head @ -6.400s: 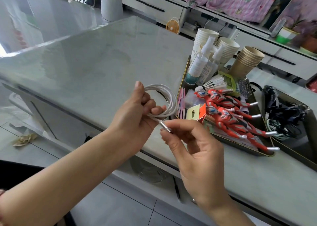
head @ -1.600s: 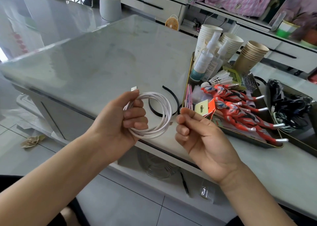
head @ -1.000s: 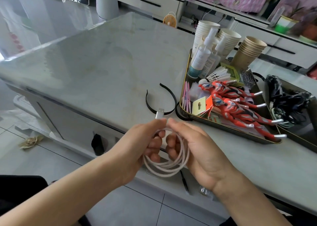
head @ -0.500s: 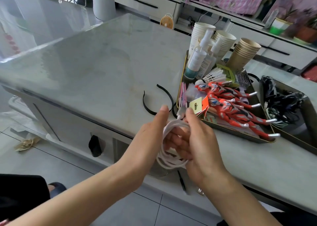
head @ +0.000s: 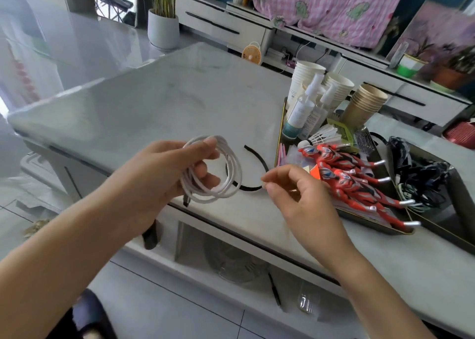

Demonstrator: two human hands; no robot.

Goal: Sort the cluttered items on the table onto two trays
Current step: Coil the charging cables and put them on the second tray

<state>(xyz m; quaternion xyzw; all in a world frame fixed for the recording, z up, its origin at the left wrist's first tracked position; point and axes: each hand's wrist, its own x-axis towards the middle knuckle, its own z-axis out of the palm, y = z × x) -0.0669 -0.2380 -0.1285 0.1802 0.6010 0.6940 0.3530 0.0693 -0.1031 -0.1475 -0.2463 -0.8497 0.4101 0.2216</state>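
My left hand (head: 159, 176) grips a coiled white cable (head: 226, 184) above the table's front edge. A little to the right, my right hand (head: 300, 197) hovers with fingers loosely curled, holding nothing, beside the near tray (head: 370, 223). That tray carries red toy figures (head: 359, 181), spray bottles (head: 303, 112), paper cups (head: 308, 78) and a shuttlecock (head: 321, 138). The second tray (head: 462, 225), at the right, contains dark cables (head: 426, 181). A black headband (head: 257, 156) lies on the table between my hands.
The marble table (head: 154, 102) stretches bare to the left and back. Gold cups (head: 365, 104) stand behind the near tray. A small fan (head: 250, 54) and a white plant pot (head: 163, 28) sit beyond the table's far edge.
Both hands held the coil together below the table edge half a second ago. Now my right hand has let go and drawn aside, and my left hand has lifted the coil up.
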